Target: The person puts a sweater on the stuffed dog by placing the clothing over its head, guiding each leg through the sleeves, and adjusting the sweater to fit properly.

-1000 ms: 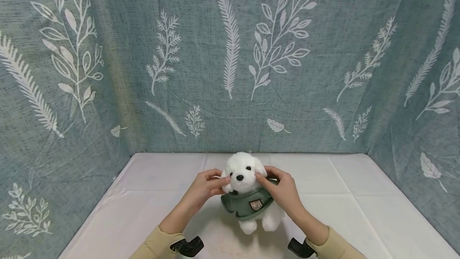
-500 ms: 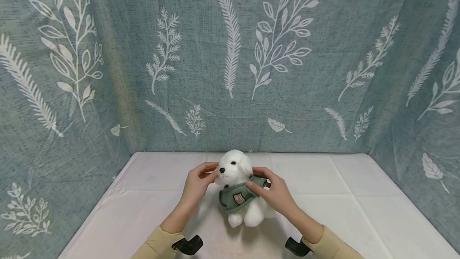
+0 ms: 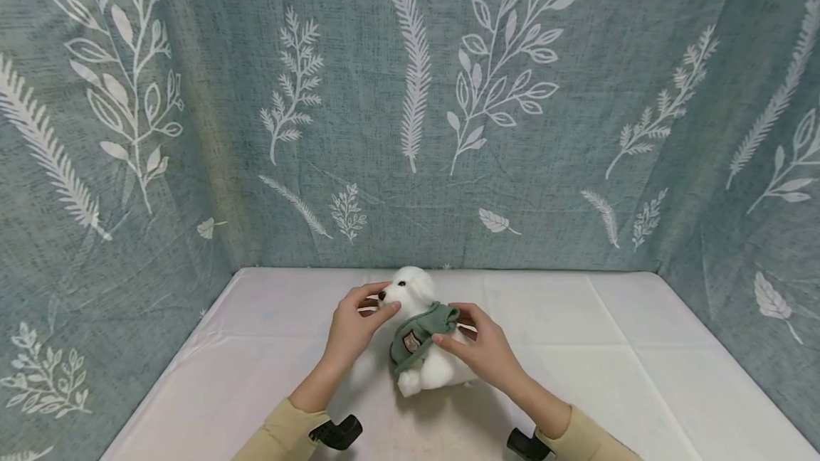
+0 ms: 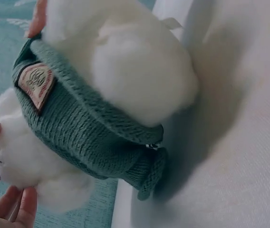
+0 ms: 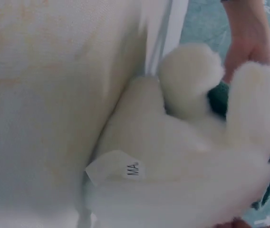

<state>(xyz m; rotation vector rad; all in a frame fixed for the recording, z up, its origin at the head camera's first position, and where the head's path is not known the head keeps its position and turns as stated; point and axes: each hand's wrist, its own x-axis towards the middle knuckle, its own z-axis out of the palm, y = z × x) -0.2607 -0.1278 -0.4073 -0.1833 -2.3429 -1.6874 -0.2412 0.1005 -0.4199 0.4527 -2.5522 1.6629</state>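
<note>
A white plush dog (image 3: 438, 368) stands on the table, turned toward the left side. It wears a knitted green sweater (image 3: 410, 336) with a shield-shaped patch (image 4: 36, 85). My left hand (image 3: 351, 322) holds the dog's head at the muzzle, thumb on the near side and fingers on the far side. At the dog's back, my right hand (image 3: 483, 347) grips the body and sweater between thumb and fingers. A white label (image 5: 118, 166) hangs from the fur in the right wrist view. The dog partly hides the fingers of both hands.
The table has a white cloth (image 3: 596, 347) with crease lines. Blue-green curtains (image 3: 352, 91) with white leaf prints hang behind it and on both sides. Black wrist devices (image 3: 336, 432) sit below both hands.
The plush dog has turned from facing the front to facing left, shifting slightly left. My left hand has stayed at its head; my right hand has slid from its head to its back.
</note>
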